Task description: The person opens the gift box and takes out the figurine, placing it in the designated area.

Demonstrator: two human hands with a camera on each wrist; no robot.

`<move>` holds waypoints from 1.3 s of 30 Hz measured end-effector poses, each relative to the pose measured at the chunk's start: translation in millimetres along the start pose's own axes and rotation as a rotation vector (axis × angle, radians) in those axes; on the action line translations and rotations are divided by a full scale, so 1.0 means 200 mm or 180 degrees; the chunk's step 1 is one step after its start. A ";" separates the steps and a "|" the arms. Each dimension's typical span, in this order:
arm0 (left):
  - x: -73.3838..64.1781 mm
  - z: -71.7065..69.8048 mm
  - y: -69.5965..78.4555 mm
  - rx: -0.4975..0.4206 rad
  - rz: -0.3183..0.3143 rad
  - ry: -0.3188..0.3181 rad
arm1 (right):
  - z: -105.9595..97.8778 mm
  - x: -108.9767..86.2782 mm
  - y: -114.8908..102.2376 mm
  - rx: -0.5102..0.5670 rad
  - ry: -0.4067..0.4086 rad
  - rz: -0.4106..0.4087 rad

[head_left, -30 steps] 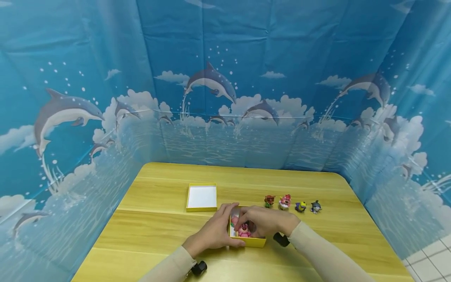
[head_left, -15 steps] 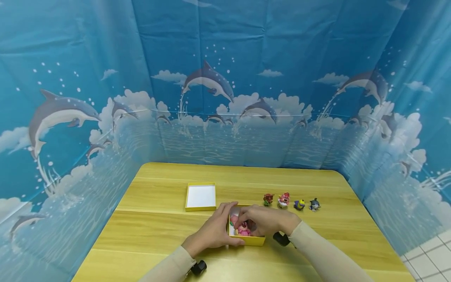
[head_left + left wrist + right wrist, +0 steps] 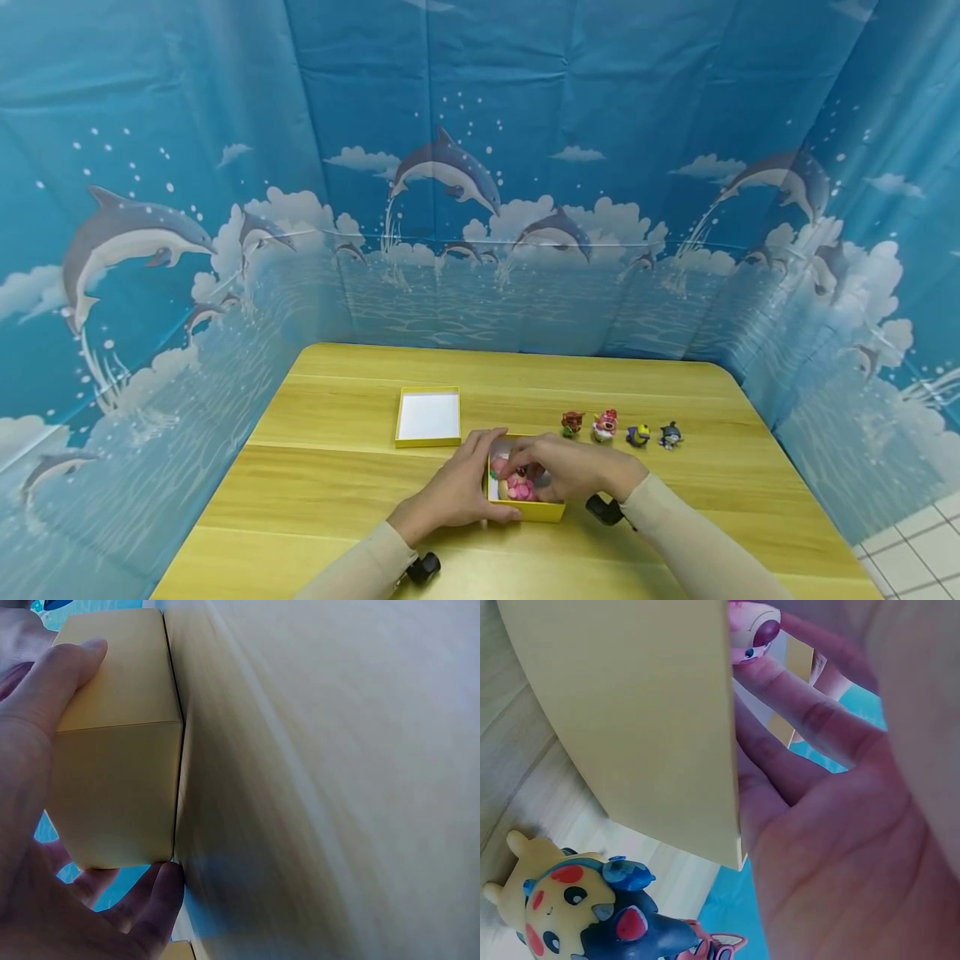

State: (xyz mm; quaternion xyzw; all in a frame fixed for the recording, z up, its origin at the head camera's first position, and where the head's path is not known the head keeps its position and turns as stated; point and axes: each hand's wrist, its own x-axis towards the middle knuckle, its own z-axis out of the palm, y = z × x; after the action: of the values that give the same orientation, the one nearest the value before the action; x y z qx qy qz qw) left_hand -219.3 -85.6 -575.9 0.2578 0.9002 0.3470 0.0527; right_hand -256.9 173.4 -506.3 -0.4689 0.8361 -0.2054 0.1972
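Note:
A yellow open-topped box [image 3: 534,512] stands on the table before me. My left hand [image 3: 456,490] holds its left side; in the left wrist view the thumb [image 3: 79,664] presses one wall of the box [image 3: 116,791] while the fingers reach round another. My right hand [image 3: 568,468] is down inside the box, fingertips on a pink toy figurine [image 3: 519,488]. The right wrist view shows that figurine's head [image 3: 754,631] between thumb and fingers, partly hidden by the box wall. A second pink figurine [image 3: 497,465] lies at the box's left side.
A shallow yellow lid [image 3: 429,416] lies white inside up, behind the box to the left. To the right, in a row, are a red-brown figurine [image 3: 572,423], a pink one [image 3: 604,426], a yellow-and-blue one [image 3: 638,435] and a grey one [image 3: 671,435]. A dolphin curtain surrounds the table.
My right hand has shifted slightly at the pink figurine, whose head is now more covered by the fingers and has turned. The left hand keeps its hold on the box.

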 end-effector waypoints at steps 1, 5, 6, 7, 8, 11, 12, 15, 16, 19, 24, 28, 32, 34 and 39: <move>0.00 0.00 0.00 0.0003 -0.0001 -0.0003 | 0.00 0.00 0.00 -0.0001 0.0004 0.0016; 0.00 0.00 0.00 0.0021 0.0008 -0.0004 | 0.00 -0.01 0.00 0.0019 0.0052 0.0068; 0.00 0.00 0.00 0.0022 0.0010 -0.0001 | 0.00 -0.01 0.00 0.0027 0.0073 0.0079; 0.00 0.00 0.00 0.0020 0.0011 0.0000 | 0.00 -0.02 0.00 0.0044 0.0093 0.0092; 0.00 0.00 0.00 0.0014 0.0014 -0.0001 | 0.00 -0.02 0.00 0.0069 0.0112 0.0098; 0.00 0.00 0.00 -0.0006 0.0025 -0.0006 | 0.00 -0.03 0.01 0.0113 0.0158 0.0115; 0.00 0.00 0.00 -0.0008 0.0029 -0.0006 | 0.00 -0.03 0.01 0.0118 0.0175 0.0115; 0.00 0.00 0.00 -0.0009 0.0025 -0.0006 | 0.01 -0.03 0.02 0.0105 0.0209 0.0113; 0.00 0.00 0.00 -0.0009 0.0023 -0.0005 | 0.01 -0.03 0.02 0.0110 0.0218 0.0110; 0.00 0.00 0.00 -0.0017 0.0016 -0.0003 | 0.01 -0.03 0.03 0.0136 0.0242 0.0114; 0.00 0.00 0.00 -0.0027 0.0016 0.0009 | 0.02 -0.04 0.03 0.0204 0.0298 0.0094; 0.00 0.00 -0.01 -0.0023 0.0009 0.0023 | 0.02 -0.04 0.03 0.0231 0.0377 0.0045; 0.00 0.01 -0.02 -0.0022 0.0028 0.0042 | 0.02 -0.05 0.02 0.0332 0.0430 0.0068; 0.00 0.01 -0.02 -0.0022 0.0039 0.0047 | 0.02 -0.05 0.02 0.0393 0.0436 0.0111; 0.00 0.01 -0.02 -0.0031 0.0038 0.0040 | 0.02 -0.06 0.01 0.0481 0.0472 0.0153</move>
State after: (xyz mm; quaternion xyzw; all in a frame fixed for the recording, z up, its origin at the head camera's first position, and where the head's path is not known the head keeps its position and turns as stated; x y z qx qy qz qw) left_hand -220.9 -86.1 -579.8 0.2607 0.8973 0.3533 0.0462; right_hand -250.8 184.7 -509.4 -0.4161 0.8415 -0.2972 0.1744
